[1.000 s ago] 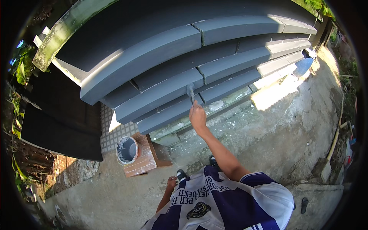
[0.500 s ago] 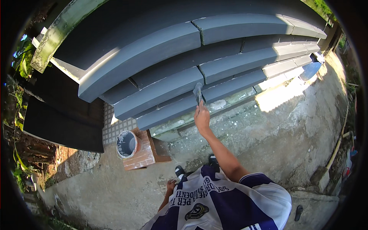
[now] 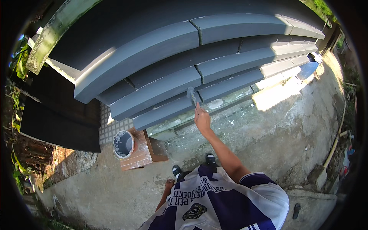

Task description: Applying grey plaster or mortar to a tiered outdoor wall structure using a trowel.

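My right hand (image 3: 202, 120) is closed round the handle of a paintbrush (image 3: 191, 94). Its grey-coated bristles are at the lowest grey-painted ledge (image 3: 168, 110) of the stepped wall, just left of a dark vertical gap. I cannot tell whether the bristles press on the surface. Low at my side hangs my left hand (image 3: 169, 184), partly behind my shirt, its fingers too small to read. A bucket (image 3: 133, 147) with grey paint inside and smeared on its rim stands to the left, on a brown wooden box (image 3: 140, 161).
Above are more grey-painted ledges (image 3: 241, 27), paler and sunlit at the right. Below them runs a mossy, paint-spattered base strip (image 3: 230, 99). Dark panels (image 3: 57, 122) stand at the left. A pipe (image 3: 334, 147) and a loose sandal (image 3: 296, 211) lie on the right.
The paintbrush in my right hand has moved left and slightly down, from by the middle ledge's gap to the lowest ledge. The view has shifted slightly. My left hand stays low.
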Demonstrator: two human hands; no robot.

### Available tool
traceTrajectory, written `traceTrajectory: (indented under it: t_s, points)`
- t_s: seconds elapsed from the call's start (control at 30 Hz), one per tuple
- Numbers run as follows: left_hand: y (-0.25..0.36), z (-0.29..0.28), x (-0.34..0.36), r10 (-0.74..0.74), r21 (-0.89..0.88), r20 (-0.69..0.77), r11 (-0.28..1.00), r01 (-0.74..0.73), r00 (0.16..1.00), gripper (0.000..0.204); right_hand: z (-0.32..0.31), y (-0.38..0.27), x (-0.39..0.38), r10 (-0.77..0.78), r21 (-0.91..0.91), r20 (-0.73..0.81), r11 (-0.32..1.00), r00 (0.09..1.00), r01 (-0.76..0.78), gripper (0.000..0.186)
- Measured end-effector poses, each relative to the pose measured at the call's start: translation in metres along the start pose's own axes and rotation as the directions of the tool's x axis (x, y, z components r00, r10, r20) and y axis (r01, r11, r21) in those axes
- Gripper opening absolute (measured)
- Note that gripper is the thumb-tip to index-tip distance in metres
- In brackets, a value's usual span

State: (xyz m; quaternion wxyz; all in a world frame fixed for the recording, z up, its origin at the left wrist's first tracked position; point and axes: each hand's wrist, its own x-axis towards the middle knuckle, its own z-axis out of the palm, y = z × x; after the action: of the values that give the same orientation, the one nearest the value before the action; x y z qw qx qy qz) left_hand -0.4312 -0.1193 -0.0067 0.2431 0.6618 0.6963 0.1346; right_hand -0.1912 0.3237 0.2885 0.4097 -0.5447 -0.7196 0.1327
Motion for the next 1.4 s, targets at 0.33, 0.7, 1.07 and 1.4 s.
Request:
traceTrajectory:
  t_s: [0.33,0.7,1.07,1.4]
  points:
    - [0.000,-0.022,0.004,-0.382,-0.386,0.301,0.789,0.478,0.874,0.030,-0.021,0.017,0.007,0.136,0.087,-0.289,0.989,0.948,-0.116,0.044]
    - [-0.012,-0.028,0.005,-0.332,0.227,0.521,0.942,0.248,0.786,0.030,-0.053,0.034,-0.005,-0.098,-0.002,0.031,0.995,0.995,0.098,0.045]
    - [0.012,-0.076,0.022,-0.749,-0.082,0.274,0.607,0.791,0.603,0.041,-0.026,-0.026,-0.012,-0.149,0.083,0.071,0.986,0.986,0.143,0.042]
    - [-0.053,-0.058,0.028,-0.531,0.162,0.275,0.847,0.506,0.802,0.040,-0.005,-0.055,0.020,0.022,-0.038,-0.308,0.999,0.951,-0.035,0.041]
